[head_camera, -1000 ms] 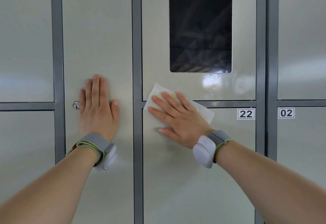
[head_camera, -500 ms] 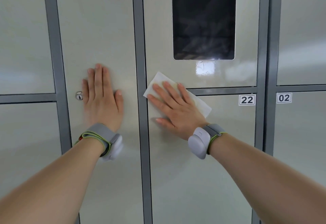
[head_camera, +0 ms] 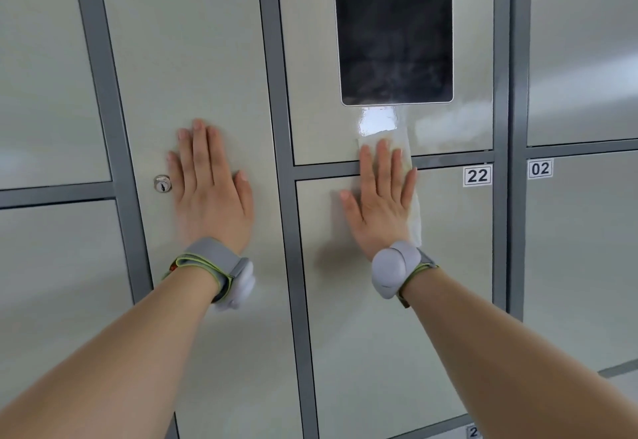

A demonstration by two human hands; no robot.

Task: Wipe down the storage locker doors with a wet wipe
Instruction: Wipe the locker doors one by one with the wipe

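Wiping hand: right hand (head_camera: 379,210), fingers straight, presses the thin white wet wipe (head_camera: 416,221) flat across the grey frame bar (head_camera: 317,171) topping pale grey metal locker door 22 (head_camera: 397,352).
Bracing hand: left hand (head_camera: 210,193) flat, empty.
Next: probably sweeping downward.

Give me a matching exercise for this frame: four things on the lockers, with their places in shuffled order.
Things:
1. wet wipe
2. keyhole
3. label 22
4. dark screen

Places:
A. just left of the left hand
B. top right corner of the lower middle door
C. pressed flat under the right hand
D. higher up, above the right hand

Pairs: 1-C, 2-A, 3-B, 4-D.
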